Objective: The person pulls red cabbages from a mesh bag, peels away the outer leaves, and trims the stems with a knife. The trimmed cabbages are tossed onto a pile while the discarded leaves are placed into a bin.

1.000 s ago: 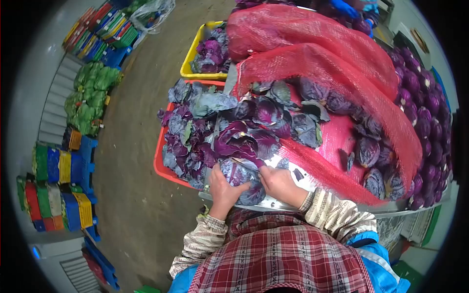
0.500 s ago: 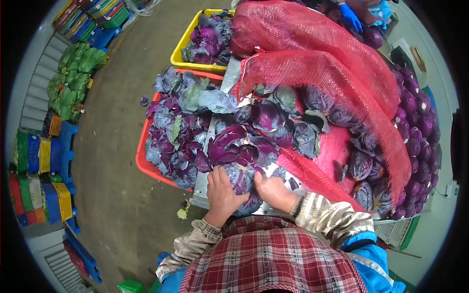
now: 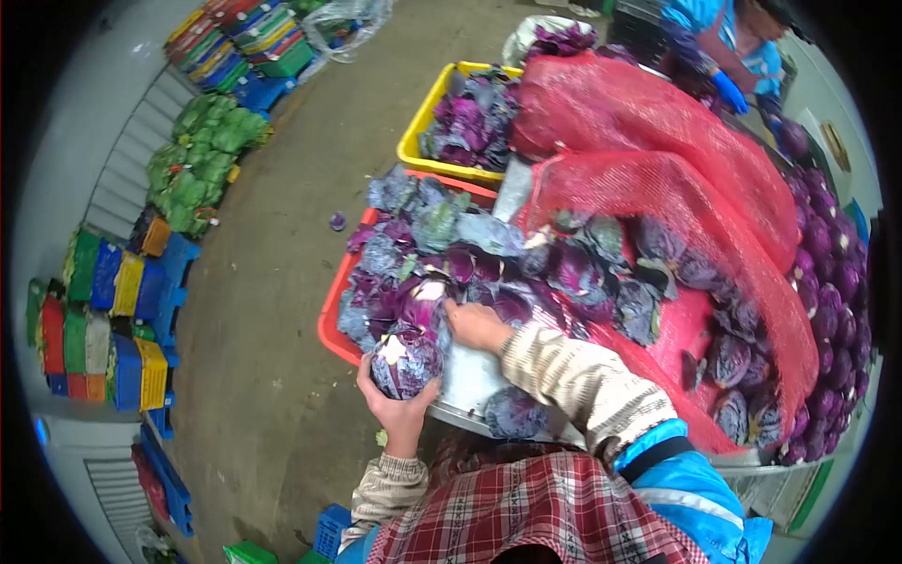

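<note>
A red cabbage (image 3: 407, 365) rests in my left hand (image 3: 399, 414), its pale stem end facing up and the fingers wrapped around its side and underside. It is held at the table's near left corner, beside the orange crate (image 3: 331, 320) of loose leaves. My right hand (image 3: 476, 327) is closed, its fingertips against a purple cabbage leaf (image 3: 427, 301) with a white rib; what it grips is hidden. Another cabbage (image 3: 515, 412) sits on the metal table (image 3: 470, 376) below my right forearm. More leaves and heads lie beyond my hands.
Red mesh sacks (image 3: 658, 122) cover the table's far side, with purple cabbages (image 3: 827, 291) piled at right. A yellow crate (image 3: 409, 141) of leaves stands beyond the orange one. A co-worker's blue-gloved hand (image 3: 730, 92) is at the back. Stacked crates (image 3: 127, 282) line the left.
Both hands held a cabbage low at the table edge; now the left hand holds one up to the left, stem upward. My right hand has moved left toward the leaves. The view has shifted.
</note>
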`<state>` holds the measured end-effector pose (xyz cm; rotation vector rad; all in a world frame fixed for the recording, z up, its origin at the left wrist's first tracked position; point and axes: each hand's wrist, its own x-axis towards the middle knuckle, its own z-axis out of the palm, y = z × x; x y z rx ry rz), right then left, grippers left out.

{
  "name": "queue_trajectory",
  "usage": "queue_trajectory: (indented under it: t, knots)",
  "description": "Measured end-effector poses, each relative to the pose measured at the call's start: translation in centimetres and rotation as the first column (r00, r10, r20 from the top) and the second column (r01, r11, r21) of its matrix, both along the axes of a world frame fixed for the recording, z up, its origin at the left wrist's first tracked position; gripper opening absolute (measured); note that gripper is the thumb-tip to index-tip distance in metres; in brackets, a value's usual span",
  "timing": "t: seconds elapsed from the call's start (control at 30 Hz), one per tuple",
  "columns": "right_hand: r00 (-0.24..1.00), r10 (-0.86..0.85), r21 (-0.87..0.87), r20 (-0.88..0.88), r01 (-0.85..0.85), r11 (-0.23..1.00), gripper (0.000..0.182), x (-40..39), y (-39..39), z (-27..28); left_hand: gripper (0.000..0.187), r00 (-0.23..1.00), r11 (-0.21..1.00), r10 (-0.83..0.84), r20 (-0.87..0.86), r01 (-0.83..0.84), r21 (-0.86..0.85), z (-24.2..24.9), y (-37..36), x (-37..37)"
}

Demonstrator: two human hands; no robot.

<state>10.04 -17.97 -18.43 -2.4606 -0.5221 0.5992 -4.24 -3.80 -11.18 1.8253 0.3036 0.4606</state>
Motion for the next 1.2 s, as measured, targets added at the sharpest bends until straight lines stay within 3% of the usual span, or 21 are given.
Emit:
queue_trajectory:
  t: [0.07,0.1,0.17,0.23,0.3,0.37,0.43,0.5,0.53,0.57,0.7,0.77,0.8,0.83,0.9,0.93,0.97,1.03,1.1,1.2]
  knots:
    - [0.984,-0.123,-0.094,-0.131,0.111,0.989,0.033,3.8,2.8,0.6,0.095,0.994,0.995,0.097,0.058,-0.096,-0.014,0.3,1.1,0.8]
    - [0.996,-0.063,-0.067,-0.062,0.059,0.996,0.03,5.0,3.4,-0.2,0.095,0.992,0.994,0.107,0.072,-0.107,-0.007,0.6,1.3,1.0]
    - [0.99,-0.127,0.21,0.063,0.111,0.971,0.03,5.3,3.9,2.0,0.099,0.977,0.979,0.083,0.197,-0.117,0.17,1.0,1.1,0.7]
    - [0.985,-0.135,0.456,0.103,0.074,0.887,0.039,4.5,2.9,4.2,0.103,0.978,0.976,0.061,0.2,-0.101,0.193,0.4,0.0,1.1]
    - [0.963,-0.067,0.378,-0.263,0.166,0.911,0.046,1.0,-1.1,11.2,0.105,0.982,0.998,-0.032,0.186,0.02,0.064,-1.4,-1.5,1.5]
    - [0.892,-0.152,0.374,-0.426,0.326,0.868,0.049,-2.6,-4.5,10.0,0.11,0.987,0.941,-0.14,0.083,0.106,0.322,-2.6,-2.9,1.4]
    - [0.898,-0.276,0.55,-0.343,0.43,0.716,0.035,-6.0,-6.6,7.5,0.11,0.962,0.938,-0.271,0.009,0.263,0.227,-3.8,-4.5,0.6]
    - [0.84,-0.301,0.598,-0.452,0.536,0.596,0.032,-8.2,-7.1,5.6,0.104,0.895,0.834,-0.439,-0.072,0.436,0.337,-3.4,-4.9,0.3]
    - [0.819,-0.329,0.553,-0.471,0.564,0.613,0.029,-8.9,-7.8,5.0,0.103,0.878,0.801,-0.461,-0.128,0.474,0.365,-3.1,-5.0,0.3]
    - [0.825,-0.353,0.522,-0.442,0.556,0.647,0.027,-9.2,-8.3,3.1,0.101,0.859,0.765,-0.478,-0.185,0.51,0.394,-2.6,-4.8,0.4]
    - [0.856,-0.384,0.432,-0.347,0.509,0.745,0.03,-10.4,-10.0,4.7,0.095,0.719,0.676,-0.6,-0.349,0.69,0.259,-1.0,-2.6,2.4]
    - [0.922,-0.381,0.444,0.062,0.317,0.838,0.039,-12.1,-9.0,4.6,0.093,0.708,0.65,-0.604,-0.365,0.703,0.288,-0.9,-2.6,2.3]
    - [0.932,-0.36,0.312,-0.051,0.357,0.88,0.044,-12.1,-9.0,5.9,0.092,0.704,0.632,-0.604,-0.375,0.709,0.314,-0.9,-2.7,2.2]
    - [0.929,-0.367,0.311,-0.05,0.364,0.878,0.044,-11.6,-9.0,5.6,0.092,0.699,0.626,-0.61,-0.373,0.713,0.314,-0.8,-2.5,2.4]
    - [0.934,-0.356,0.44,0.026,0.309,0.843,0.044,-10.2,-9.1,5.1,0.087,0.604,0.525,-0.723,-0.336,0.796,0.301,-0.5,-2.1,2.7]
    - [0.944,-0.28,0.416,-0.176,0.329,0.848,0.043,-9.5,-9.7,5.7,0.087,0.6,0.521,-0.727,-0.335,0.799,0.302,-0.5,-2.2,2.5]
    - [0.942,-0.288,0.417,-0.175,0.336,0.845,0.043,-9.6,-10.0,5.0,0.086,0.632,0.564,-0.709,-0.314,0.775,0.286,-0.5,-2.4,2.1]
    - [0.868,-0.234,0.509,-0.439,0.454,0.731,0.043,-9.6,-10.1,3.0,0.084,0.664,0.606,-0.688,-0.294,0.748,0.271,-0.9,-2.8,1.4]
    - [0.86,-0.218,0.493,-0.462,0.453,0.743,0.047,-9.8,-10.1,4.3,0.081,0.796,0.749,-0.525,-0.301,0.6,0.282,-2.2,-3.3,0.5]
    - [0.902,-0.239,0.526,-0.36,0.408,0.746,0.046,-10.9,-9.6,4.3,0.078,0.81,0.768,-0.498,-0.311,0.578,0.276,-2.5,-3.2,0.2]
